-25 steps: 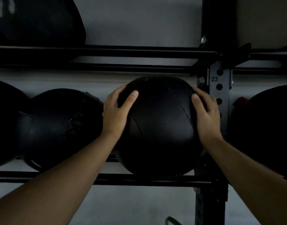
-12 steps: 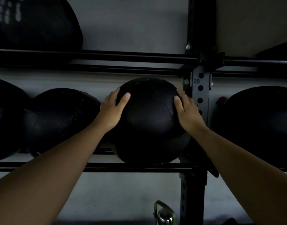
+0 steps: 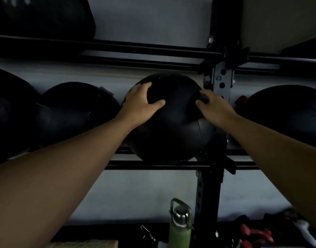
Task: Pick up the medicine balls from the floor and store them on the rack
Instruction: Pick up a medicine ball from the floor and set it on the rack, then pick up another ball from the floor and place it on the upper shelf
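A black medicine ball point(image 3: 173, 126) rests on the middle rails of the black rack point(image 3: 153, 165), just left of the rack's upright post point(image 3: 222, 83). My left hand point(image 3: 141, 104) lies on the ball's upper left, fingers spread over the top and thumb across the front. On the ball's upper right my right hand point(image 3: 212, 104) touches it with curled fingers. Both arms reach forward from the bottom corners.
More black medicine balls sit on the same shelf at the left point(image 3: 76, 111), far left point(image 3: 8, 113) and right point(image 3: 289, 115), one on the shelf above point(image 3: 46, 17). A green bottle point(image 3: 180, 228) and red dumbbells point(image 3: 255, 235) stand on the floor below.
The ball has settled lower and deeper onto the rails. Both hands have slid from its sides toward its top, and the view has tilted down, showing the bottle and floor.
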Motion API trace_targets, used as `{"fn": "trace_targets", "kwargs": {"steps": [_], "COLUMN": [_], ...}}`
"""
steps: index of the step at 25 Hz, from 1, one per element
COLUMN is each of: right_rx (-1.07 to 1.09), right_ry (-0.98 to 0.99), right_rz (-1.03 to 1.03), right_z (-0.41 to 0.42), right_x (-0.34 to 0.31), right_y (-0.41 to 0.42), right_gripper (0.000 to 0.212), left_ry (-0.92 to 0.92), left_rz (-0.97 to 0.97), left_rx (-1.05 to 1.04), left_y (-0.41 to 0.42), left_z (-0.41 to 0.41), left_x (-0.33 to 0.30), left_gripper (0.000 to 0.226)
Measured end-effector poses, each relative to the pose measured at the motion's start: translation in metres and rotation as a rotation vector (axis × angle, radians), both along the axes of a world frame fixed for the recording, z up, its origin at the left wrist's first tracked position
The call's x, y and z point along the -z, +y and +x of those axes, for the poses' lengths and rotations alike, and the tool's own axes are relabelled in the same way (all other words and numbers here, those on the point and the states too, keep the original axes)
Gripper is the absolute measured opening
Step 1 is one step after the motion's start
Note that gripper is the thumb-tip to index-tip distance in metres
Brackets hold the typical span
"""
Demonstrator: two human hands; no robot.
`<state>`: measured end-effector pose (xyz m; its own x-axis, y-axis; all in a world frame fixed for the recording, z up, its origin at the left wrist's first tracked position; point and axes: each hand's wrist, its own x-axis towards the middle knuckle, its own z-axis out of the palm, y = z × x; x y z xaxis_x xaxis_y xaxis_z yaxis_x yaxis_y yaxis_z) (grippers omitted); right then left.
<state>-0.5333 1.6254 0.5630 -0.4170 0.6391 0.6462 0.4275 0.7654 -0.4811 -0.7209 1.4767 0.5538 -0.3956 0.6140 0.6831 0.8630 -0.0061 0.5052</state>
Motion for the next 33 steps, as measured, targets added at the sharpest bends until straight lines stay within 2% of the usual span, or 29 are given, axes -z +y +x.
{"fn": "trace_targets", "kwargs": {"steps": [3,6,11,15,18,24,29,31,33], "right_rx": [0.049,0.242,0.577,0.74,0.842,1.055,1.212,1.271,1.295], "right_ry": [-0.017,-0.071,-0.255,-0.475,-0.52,-0.384,-0.16,-0.027,0.166], "right_rz": [-0.026,-0.095,-0.333,-0.523,-0.692,-0.958,-1.277,-1.367,-1.419], "right_z": [0.022,0.061,0.164,0.24,0.291,0.339,0.354,0.351,0.34], "right_x": [0.026,0.078,0.216,0.311,0.363,0.455,0.54,0.569,0.6], "right_y": [-0.03,-0.053,-0.131,-0.228,-0.326,-0.524,-0.692,-0.733,-0.772], "right_gripper": [0.045,0.028,0.026,0.037,0.015,0.026,0.019,0.022,0.029], "left_ry": [0.277,0.435,0.447,0.584,0.722,0.918,1.04,1.02,0.891], "left_rz": [0.014,-0.109,-0.567,-0.777,-0.906,-1.074,-1.276,-1.364,-1.49], "left_rx": [0.204,0.397,0.812,1.034,1.19,1.417,1.602,1.636,1.668], "left_y": [0.005,0.018,0.027,-0.009,-0.059,-0.191,-0.321,-0.364,-0.412], "left_z": [0.034,0.068,0.138,0.215,0.269,0.354,0.402,0.415,0.422], "left_x": [0.018,0.061,0.184,0.277,0.337,0.416,0.501,0.537,0.574], "left_gripper": [0.055,0.045,0.036,0.029,0.03,0.038,0.04,0.038,0.035]}}
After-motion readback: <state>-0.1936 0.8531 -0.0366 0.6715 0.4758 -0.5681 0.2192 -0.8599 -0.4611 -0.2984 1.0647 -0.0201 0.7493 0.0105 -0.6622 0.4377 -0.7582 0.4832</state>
